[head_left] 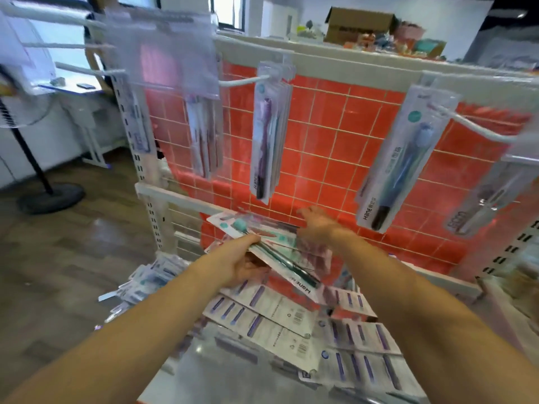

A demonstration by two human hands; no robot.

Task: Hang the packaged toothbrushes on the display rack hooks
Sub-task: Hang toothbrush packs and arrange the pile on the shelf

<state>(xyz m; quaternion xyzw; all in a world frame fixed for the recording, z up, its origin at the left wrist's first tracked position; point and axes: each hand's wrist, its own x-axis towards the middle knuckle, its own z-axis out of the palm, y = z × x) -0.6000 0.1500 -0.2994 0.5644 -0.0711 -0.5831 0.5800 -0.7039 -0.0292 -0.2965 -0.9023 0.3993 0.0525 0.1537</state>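
Packaged toothbrushes in flat white card-and-clear-plastic packs (264,252) are held as a fanned bundle low in front of the display rack, a teal-headed brush on top. The bundle is gripped at its lower left edge by the left hand (242,265), whose thumb is laid over the top pack and whose fingers are curled beneath it. The right hand (316,224) is placed just beside the bundle's upper right end, fingers extended toward the rack and motion-blurred; whether a pack is touched by it cannot be told.

Behind the hands, a white wire grid panel backed with red-orange tiles (335,135) is seen. From it, white metal hooks project; on the middle white hook (242,80) a stack of packs with a purple toothbrush in front (267,141) is hung. To the right, a tilted pack with a blue toothbrush (402,158) is hung on a curved white hook (478,126), and a blurred pack (481,202) is seen at the far right. To the left, more blurred packs (202,132) are hung beneath a translucent pouch (163,53).

Below the hands, many packs of purple-handled toothbrushes (291,325) are spread over a white shelf (175,371). A black fan stand (43,188) is placed on the wooden floor at left.
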